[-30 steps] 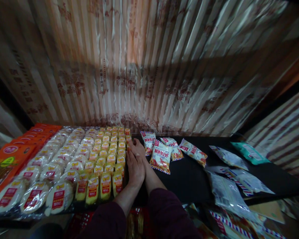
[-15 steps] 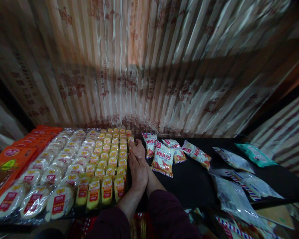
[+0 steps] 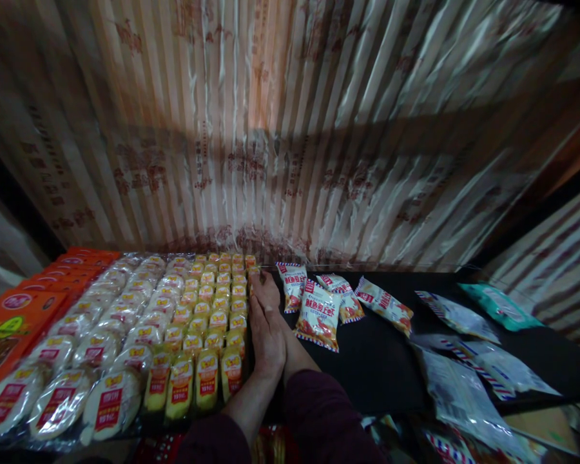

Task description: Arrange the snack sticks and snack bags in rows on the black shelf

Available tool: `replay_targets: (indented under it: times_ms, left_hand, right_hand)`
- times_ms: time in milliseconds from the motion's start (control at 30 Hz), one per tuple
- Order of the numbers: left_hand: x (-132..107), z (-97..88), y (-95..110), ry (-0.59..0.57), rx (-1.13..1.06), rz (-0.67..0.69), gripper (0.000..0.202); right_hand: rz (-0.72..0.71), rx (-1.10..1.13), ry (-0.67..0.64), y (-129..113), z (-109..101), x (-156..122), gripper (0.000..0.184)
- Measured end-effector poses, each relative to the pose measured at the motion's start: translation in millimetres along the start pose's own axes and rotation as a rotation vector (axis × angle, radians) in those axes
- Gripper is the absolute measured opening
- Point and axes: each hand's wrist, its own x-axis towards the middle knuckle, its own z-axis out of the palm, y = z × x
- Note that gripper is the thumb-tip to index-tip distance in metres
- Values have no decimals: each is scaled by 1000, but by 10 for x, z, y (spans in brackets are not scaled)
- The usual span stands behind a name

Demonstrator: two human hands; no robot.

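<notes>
My left hand (image 3: 267,340) lies with its fingers stretched out and together along the right side of the rows of small yellow wrapped cakes (image 3: 218,320). Farther back, my right hand (image 3: 269,294) rests against the same side, near the back end of the outermost row, by a small wrapped cake (image 3: 253,270). Its fingers are partly hidden but seem extended against the wrappers. The two hands touch, the left in front of the right. Neither visibly lifts anything.
Left of the cakes stand rows of round white wrapped pastries (image 3: 110,399) and orange packs (image 3: 22,312). Several white-and-red snack bags (image 3: 319,312) lie on the black shelf (image 3: 367,367) to the right, with a teal pack (image 3: 501,306). Striped plastic sheeting (image 3: 290,129) hangs behind.
The view has shifted slightly, so the goods sit a little lower in the picture. Both hands stay pressed to the side of the cake rows, with scarcely any movement.
</notes>
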Motion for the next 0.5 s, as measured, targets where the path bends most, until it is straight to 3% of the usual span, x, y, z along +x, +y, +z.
replay_targets:
  times_ms: [267,500]
  left_hand:
    - [-49,45,-98,-54,22,-25,60]
    - [-68,49,-114,-23,2,-6,60]
  right_hand:
    - [-101,53,27,68,-94,-139,51]
    - [-217,24,21,65,-58,-111,48]
